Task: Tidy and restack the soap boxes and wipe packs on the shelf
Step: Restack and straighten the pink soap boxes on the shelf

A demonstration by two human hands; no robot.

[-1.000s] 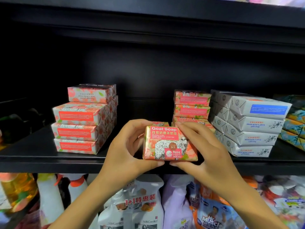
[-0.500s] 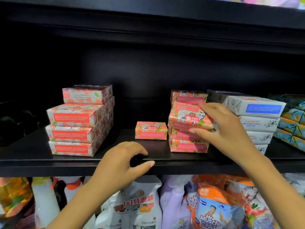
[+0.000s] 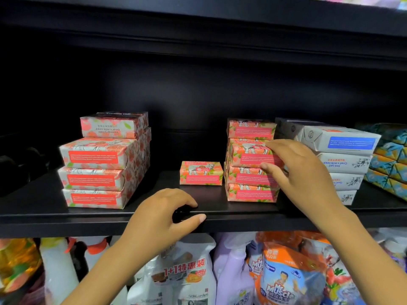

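On the black shelf (image 3: 44,216), a stack of pink rose goat soap boxes (image 3: 251,193) stands right of centre. My right hand (image 3: 301,170) is shut on one rose soap box (image 3: 248,154) lying second from the top of that stack, thumb at its front, fingers on top. A single rose soap box (image 3: 200,173) sits alone just left of the stack. A taller pile of pomegranate soap boxes (image 3: 103,164) stands at the left. My left hand (image 3: 163,214) rests on the shelf's front edge, fingers loosely curled, holding nothing.
White sea salt soap boxes (image 3: 343,148) are stacked right of the rose stack, touching my right hand's side. Blue-patterned packs (image 3: 387,164) fill the far right. Below the shelf stand spray bottles (image 3: 189,271) and a cleaner refill pouch (image 3: 286,282).
My right hand carried the rose soap box from the front of the shelf onto the right stack and levelled it there. My left hand let go and dropped to the shelf edge.
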